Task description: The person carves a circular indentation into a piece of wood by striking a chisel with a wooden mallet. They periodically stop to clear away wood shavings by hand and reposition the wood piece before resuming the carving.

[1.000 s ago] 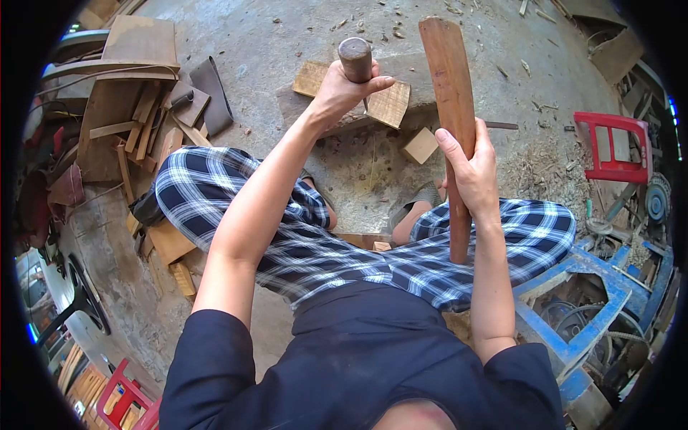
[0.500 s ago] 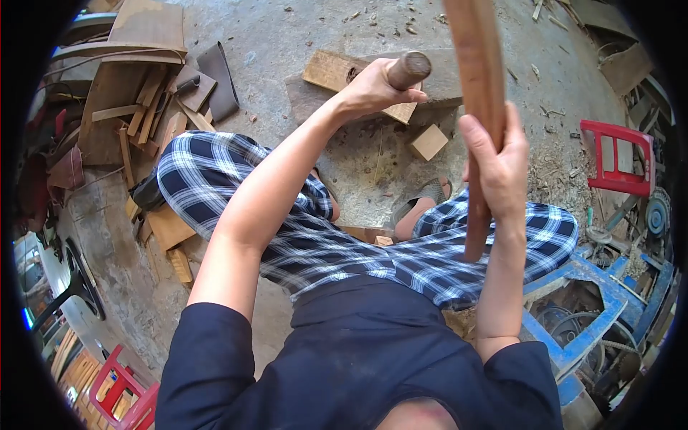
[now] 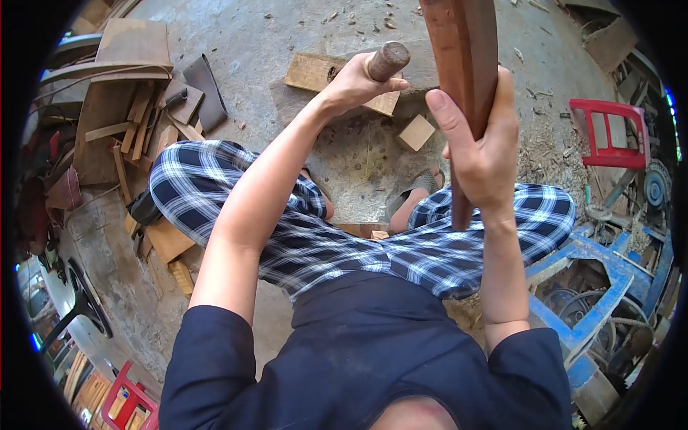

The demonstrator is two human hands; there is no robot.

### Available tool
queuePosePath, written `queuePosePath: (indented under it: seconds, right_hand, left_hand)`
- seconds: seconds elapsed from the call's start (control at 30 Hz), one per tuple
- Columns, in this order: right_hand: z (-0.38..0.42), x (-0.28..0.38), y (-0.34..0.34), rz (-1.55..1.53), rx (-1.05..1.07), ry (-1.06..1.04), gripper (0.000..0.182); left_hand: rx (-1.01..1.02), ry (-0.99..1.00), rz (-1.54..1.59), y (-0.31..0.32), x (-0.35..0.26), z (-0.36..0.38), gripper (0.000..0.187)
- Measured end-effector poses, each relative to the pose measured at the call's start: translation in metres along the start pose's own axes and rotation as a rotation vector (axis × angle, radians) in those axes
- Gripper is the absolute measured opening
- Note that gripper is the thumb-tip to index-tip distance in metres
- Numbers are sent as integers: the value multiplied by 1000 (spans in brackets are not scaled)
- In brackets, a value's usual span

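Note:
My left hand (image 3: 356,82) is wrapped round a round wooden handle (image 3: 389,61), whose end faces up toward me; its far part is hidden. In my right hand (image 3: 484,147) is a long reddish-brown piece of wood (image 3: 466,54), held upright and close to the camera, its narrow lower end above my right thigh. Beyond my left hand a light wooden block (image 3: 308,72) with a dark hole lies across a flat grey-brown board (image 3: 423,68). A small cut block (image 3: 416,133) rests on the floor between my hands.
Wood scraps (image 3: 107,129) are piled at the left. On the right stand a red plastic stool (image 3: 609,132) and a blue metal frame (image 3: 573,287) with cables inside. Shavings (image 3: 541,143) cover the floor near the stool. Another red stool (image 3: 129,401) is at lower left.
The reddish-brown wood in my right hand has come up nearer the camera and shifted slightly left. My left hand and the handle sit a little further left and higher in view; the surroundings have shifted too.

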State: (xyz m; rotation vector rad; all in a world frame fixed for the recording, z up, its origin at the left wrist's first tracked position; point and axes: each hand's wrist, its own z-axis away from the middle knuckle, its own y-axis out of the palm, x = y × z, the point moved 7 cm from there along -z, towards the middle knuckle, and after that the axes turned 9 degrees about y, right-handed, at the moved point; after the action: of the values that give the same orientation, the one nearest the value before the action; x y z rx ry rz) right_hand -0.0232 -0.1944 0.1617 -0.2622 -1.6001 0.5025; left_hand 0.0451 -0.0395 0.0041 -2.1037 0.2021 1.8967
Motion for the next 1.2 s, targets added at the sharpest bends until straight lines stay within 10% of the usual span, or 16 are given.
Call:
queuePosePath:
  seconds: [0.2, 0.7, 1.2]
  right_hand:
    - [-10, -33, 19, 450, 104, -20, 50]
    - [7, -63, 9, -124, 101, 367, 50]
    - [2, -71, 13, -109, 108, 383, 54]
  left_hand:
    - [3, 153, 206, 14, 12, 3, 37]
    - [-505, 61, 210, -57, 9, -1, 34]
    - [-264, 59, -8, -24, 1, -20, 38]
